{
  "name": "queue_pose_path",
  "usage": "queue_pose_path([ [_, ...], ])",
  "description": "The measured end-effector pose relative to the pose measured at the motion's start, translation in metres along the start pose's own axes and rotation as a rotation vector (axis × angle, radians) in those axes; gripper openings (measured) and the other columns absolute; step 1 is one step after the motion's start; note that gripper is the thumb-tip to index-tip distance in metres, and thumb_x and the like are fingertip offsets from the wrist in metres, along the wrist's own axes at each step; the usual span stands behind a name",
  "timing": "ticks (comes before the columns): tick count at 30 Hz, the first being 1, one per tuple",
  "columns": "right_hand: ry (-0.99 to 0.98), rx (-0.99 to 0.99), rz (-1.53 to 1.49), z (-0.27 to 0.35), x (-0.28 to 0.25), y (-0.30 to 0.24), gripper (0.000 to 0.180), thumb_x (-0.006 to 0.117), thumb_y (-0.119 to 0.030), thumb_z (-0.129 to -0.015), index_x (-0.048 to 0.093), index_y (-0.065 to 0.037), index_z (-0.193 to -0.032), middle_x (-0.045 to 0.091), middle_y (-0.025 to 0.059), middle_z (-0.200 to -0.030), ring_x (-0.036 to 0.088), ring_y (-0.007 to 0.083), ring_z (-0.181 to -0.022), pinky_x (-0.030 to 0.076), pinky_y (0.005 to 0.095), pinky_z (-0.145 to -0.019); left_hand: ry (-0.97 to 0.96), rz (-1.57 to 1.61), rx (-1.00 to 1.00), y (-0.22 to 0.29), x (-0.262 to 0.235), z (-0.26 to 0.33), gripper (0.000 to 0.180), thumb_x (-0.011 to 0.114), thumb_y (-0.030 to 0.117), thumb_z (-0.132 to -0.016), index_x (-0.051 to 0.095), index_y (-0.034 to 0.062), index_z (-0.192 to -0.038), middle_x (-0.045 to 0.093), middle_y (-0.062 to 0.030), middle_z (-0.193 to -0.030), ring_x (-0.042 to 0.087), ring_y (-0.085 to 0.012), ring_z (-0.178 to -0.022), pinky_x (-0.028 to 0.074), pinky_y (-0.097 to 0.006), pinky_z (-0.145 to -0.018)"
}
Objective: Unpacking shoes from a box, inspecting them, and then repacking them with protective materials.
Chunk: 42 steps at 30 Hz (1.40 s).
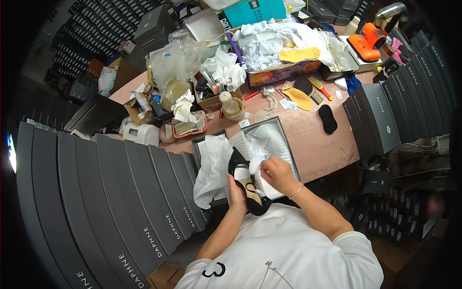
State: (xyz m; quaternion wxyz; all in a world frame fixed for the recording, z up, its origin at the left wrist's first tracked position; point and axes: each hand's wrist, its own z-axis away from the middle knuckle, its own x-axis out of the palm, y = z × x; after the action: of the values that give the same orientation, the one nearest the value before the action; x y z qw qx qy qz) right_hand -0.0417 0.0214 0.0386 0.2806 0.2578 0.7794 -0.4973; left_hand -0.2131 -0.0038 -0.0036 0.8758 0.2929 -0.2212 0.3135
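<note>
My left hand (pixel 236 194) is wrapped round a black shoe (pixel 259 206) with a pointed toe and a pale insole, held tilted over an open shoebox (pixel 291 159). My right hand (pixel 279 175) has its fingers pinched at the shoe's upper side, on a small white wad (pixel 255 165) that looks like paper or soft stuffing. White tissue paper (pixel 211 161) spills over the box's left side. Inside the box lies clear, ribbed wrapping (pixel 269 139) with white paper. The fingertips of my left hand are partly hidden behind the shoe.
Stacked grey shoeboxes (pixel 110 188) rise on the left, with more boxes (pixel 385 115) on the right. Beyond the open box, the pink table (pixel 313 137) bears a black oval pad (pixel 327 119), a yellow insole (pixel 297 98), a brush (pixel 320 88), a bottle (pixel 231 106) and an orange device (pixel 368 43).
</note>
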Motion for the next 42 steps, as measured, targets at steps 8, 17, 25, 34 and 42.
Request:
queue_pose_path([
  [8, -0.453, -0.160, 0.179, -0.014, 0.033, -0.012, 0.016, 0.060, -0.019, -0.081, 0.056, -0.005, -0.088, 0.061, 0.0098, -0.082, 0.064, 0.0272, -0.071, 0.050, 0.0378, -0.061, -0.059, -0.145, 0.118, -0.001, 0.032, 0.027, 0.078, 0.025, 0.068, -0.092, 0.035, 0.0058, -0.138, 0.046, -0.0114, -0.135, 0.045, -0.0243, -0.124, 0.036, -0.036, -0.103],
  [17, -0.430, -0.188, 0.138, 0.003, 0.040, 0.011, 0.014, 0.059, -0.017, -0.078, 0.055, -0.005, -0.085, 0.060, 0.0072, -0.079, 0.064, 0.0251, -0.063, 0.051, 0.0366, -0.053, -0.060, -0.092, 0.080, -0.005, 0.013, 0.015, 0.079, 0.027, 0.070, -0.090, 0.040, 0.0050, -0.134, 0.049, -0.0091, -0.130, 0.049, -0.0241, -0.115, 0.040, -0.038, -0.096],
  [25, -0.438, -0.402, 0.300, -0.013, 0.031, 0.007, 0.010, 0.059, -0.018, -0.078, 0.056, -0.010, -0.083, 0.057, 0.0030, -0.075, 0.062, 0.0200, -0.063, 0.048, 0.0337, -0.059, -0.103, -0.103, -0.035, -0.011, 0.012, 0.015, 0.068, 0.027, 0.069, -0.090, 0.047, 0.0117, -0.120, 0.057, -0.0057, -0.100, 0.056, -0.0201, -0.081, 0.048, -0.035, -0.067],
  [34, -0.335, -0.121, 0.290, -0.003, -0.006, 0.003, 0.028, 0.068, -0.015, -0.069, 0.059, -0.008, -0.094, 0.059, 0.0071, -0.079, 0.062, 0.0249, -0.079, 0.047, 0.0367, -0.073, -0.022, -0.020, 0.005, 0.005, -0.019, -0.007, 0.068, 0.027, 0.069, -0.090, 0.050, 0.0126, -0.119, 0.060, -0.0060, -0.100, 0.059, -0.0227, -0.079, 0.051, -0.037, -0.071],
  [42, -0.484, 0.032, -0.252, -0.027, 0.050, -0.025, 0.052, 0.045, -0.042, -0.095, 0.049, 0.010, -0.090, 0.051, 0.0311, -0.088, 0.047, 0.0429, -0.079, 0.039, 0.0459, -0.077, 0.047, -0.213, 0.244, -0.014, 0.017, 0.012, 0.081, 0.023, 0.071, -0.089, 0.026, 0.0101, -0.143, 0.039, -0.0077, -0.140, 0.040, -0.0235, -0.128, 0.034, -0.037, -0.105],
])
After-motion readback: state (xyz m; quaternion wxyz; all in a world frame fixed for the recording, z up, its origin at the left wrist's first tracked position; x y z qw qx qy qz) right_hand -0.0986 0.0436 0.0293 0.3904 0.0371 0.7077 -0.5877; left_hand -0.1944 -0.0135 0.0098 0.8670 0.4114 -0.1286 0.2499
